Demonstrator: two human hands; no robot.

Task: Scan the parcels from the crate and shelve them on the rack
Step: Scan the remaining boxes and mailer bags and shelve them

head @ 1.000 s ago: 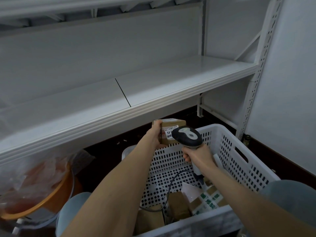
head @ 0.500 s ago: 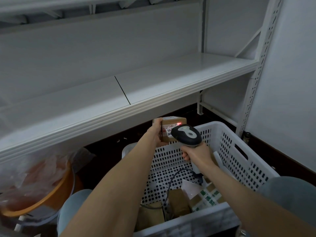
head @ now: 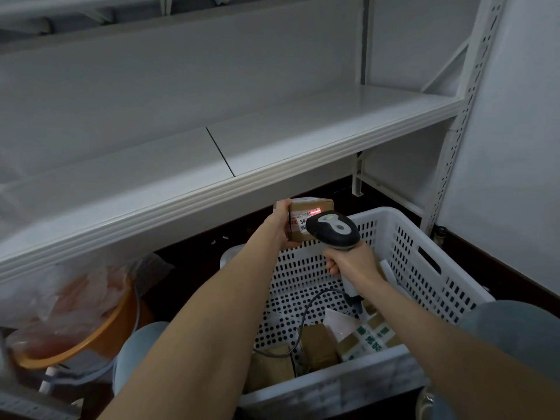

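My left hand [head: 280,221] grips a small brown cardboard parcel [head: 312,206] by its left side, holding it above the far rim of the white perforated crate [head: 424,268]. A white label faces me, with a red scan line lit across its top. My right hand [head: 351,262] grips the handle of a grey and black barcode scanner [head: 333,228] pointed at that label, partly covering it. Several more parcels [head: 318,344] lie in the crate's near end, some taped in green and white. The white rack shelf [head: 272,140] runs above and behind.
An orange basin [head: 85,338] with crumpled clear plastic sits under the shelf at the left. The scanner's cable [head: 306,316] trails down into the crate. A perforated rack upright [head: 463,116] stands at the right, next to a pale wall.
A red scan line has lit up on the parcel's label. Parcel and scanner have risen slightly toward the shelf edge; both hands keep their hold.
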